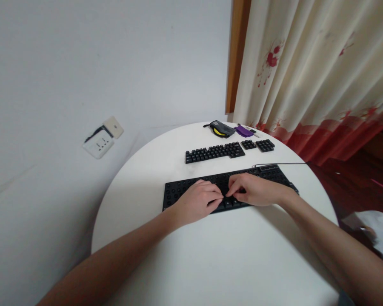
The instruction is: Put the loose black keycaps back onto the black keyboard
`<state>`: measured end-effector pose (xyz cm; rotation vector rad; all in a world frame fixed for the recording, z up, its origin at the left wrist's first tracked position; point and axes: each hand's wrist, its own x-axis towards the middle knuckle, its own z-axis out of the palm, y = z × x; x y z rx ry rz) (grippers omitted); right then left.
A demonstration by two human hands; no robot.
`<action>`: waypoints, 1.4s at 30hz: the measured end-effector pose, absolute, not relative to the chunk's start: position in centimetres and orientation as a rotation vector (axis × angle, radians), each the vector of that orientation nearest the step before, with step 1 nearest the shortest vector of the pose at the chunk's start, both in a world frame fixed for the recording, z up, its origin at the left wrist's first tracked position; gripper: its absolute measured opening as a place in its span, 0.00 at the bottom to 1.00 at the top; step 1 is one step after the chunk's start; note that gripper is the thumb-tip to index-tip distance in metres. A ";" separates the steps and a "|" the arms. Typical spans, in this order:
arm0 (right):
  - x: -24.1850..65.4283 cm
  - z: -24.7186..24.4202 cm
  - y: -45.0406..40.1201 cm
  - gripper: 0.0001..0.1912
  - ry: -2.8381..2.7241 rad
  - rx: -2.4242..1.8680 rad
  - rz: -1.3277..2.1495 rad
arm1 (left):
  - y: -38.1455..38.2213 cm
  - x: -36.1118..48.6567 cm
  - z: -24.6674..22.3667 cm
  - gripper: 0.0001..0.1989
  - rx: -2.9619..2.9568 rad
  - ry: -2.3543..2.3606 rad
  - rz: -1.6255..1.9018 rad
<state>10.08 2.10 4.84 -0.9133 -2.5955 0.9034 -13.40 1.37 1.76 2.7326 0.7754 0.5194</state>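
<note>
A black keyboard point(191, 184) lies on the round white table, most of its visible key positions bare of keycaps. A few keycaps point(231, 203) sit along its near edge. My left hand point(199, 199) rests over the keyboard's middle, fingers bent and drawn together at the tips. Just right of it, my right hand point(252, 189) curls down with index finger and thumb close together at the same spot. The fingertips nearly meet; anything small between them is too hidden to make out. Behind the keyboard stand loose black keycaps point(215, 152) grouped in keyboard order.
Smaller keycap groups point(264, 145) stand to the right. A grey pouch with a yellow patch point(222, 128) and a purple cloth item point(243, 131) lie at the table's far edge. A cable point(281, 163) runs off right. Wall socket point(98, 144) left; curtain point(290, 76) right.
</note>
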 end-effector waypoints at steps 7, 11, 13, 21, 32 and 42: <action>10.0 4.7 2.1 0.23 -2.595 -0.992 0.891 | 1.0 -13.4 2.3 0.10 2.772 0.777 0.478; 9.9 4.7 2.1 0.23 -2.629 -1.127 0.833 | 0.9 -13.2 2.4 0.09 2.784 0.800 0.468; 9.8 4.6 2.1 0.23 -2.647 -1.187 0.801 | 0.9 -13.1 2.4 0.09 2.782 0.802 0.452; 10.0 3.8 2.6 0.22 -2.585 -1.092 0.906 | 1.0 -13.1 2.1 0.09 2.794 0.808 0.463; 9.8 3.4 3.4 0.19 -2.419 -1.081 0.725 | 1.8 -13.2 1.7 0.09 2.777 0.995 0.698; 10.3 0.5 7.0 0.26 -2.066 -1.887 0.045 | 2.3 -13.3 1.0 0.08 2.732 1.052 0.686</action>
